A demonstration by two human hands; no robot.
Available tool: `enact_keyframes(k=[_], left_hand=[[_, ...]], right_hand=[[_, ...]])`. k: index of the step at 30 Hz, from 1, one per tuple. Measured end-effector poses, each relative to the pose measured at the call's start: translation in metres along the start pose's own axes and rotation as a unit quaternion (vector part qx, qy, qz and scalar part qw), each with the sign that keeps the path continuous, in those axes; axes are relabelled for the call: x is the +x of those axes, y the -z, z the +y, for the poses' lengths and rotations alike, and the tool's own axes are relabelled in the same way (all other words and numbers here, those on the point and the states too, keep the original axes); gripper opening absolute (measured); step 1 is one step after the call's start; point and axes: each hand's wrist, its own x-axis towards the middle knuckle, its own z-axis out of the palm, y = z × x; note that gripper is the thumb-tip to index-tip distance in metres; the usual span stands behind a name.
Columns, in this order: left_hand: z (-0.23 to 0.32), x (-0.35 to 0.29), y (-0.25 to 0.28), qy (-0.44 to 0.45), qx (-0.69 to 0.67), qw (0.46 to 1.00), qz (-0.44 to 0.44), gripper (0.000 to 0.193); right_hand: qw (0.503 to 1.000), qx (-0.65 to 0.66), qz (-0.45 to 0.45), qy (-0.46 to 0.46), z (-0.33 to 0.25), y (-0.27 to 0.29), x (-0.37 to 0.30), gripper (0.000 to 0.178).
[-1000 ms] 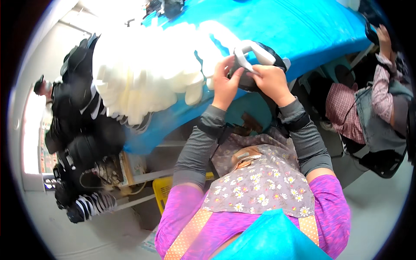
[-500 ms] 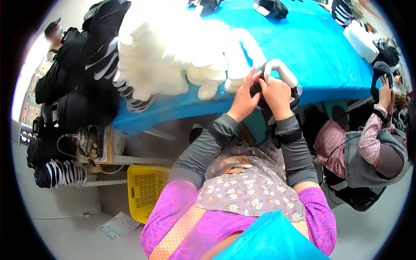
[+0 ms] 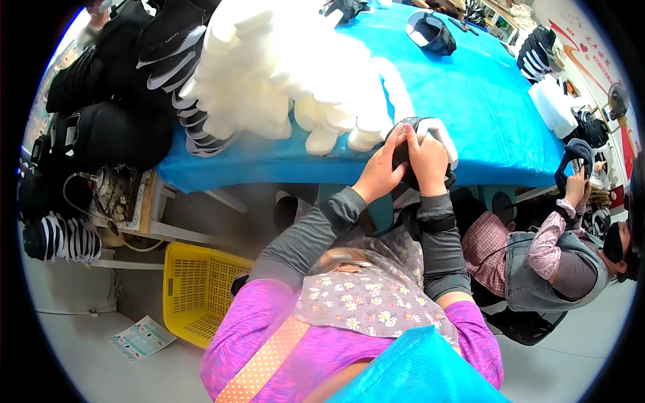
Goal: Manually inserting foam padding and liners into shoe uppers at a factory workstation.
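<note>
At the table's near edge, both my hands are closed on a black fabric cover with a curved white foam piece partly inside it. My left hand grips the cover's left side, thumb and fingertips near its top edge. Beside it my right hand pinches the same edge, and the fingertips of both hands nearly meet. White foam shows along the far right of the cover. Just left of my hands lies a large heap of white foam pieces, rounded and curved. The underside of the held cover is hidden by my hands.
The blue-covered table carries a black-and-grey curved piece farther back. Black covers with pale edges are stacked at left. Below stands a yellow basket. At right, a seated co-worker handles a dark curved piece.
The view has shifted, bringing more of the table and co-worker into sight. Less of the white foam shows beyond the black cover now. Both hands keep hold of it, fingers drawn closer together.
</note>
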Motion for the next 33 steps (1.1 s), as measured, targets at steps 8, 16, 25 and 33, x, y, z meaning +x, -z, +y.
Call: enact_keyframes(k=[8, 16, 25, 33], left_hand=[[0.005, -0.001, -0.015, 0.097, -0.136, 0.965, 0.199, 0.057], [0.029, 0.01, -0.013, -0.011, 0.078, 0.996, 0.03, 0.061], [0.06, 0.059, -0.026, -0.048, 0.374, 0.926, 0.037, 0.044], [0.056, 0.064, -0.002, -0.099, 0.338, 0.935, 0.049, 0.007]], right_hand=[[0.984, -0.06, 0.094, 0.138, 0.016, -0.015, -0.011, 0.054], [0.947, 0.272, -0.168, 0.046, 0.025, 0.034, -0.056, 0.03], [0.896, 0.369, 0.219, -0.111, 0.131, 0.007, -0.083, 0.021], [0.778, 0.572, -0.003, -0.259, 0.145, -0.034, -0.11, 0.05]])
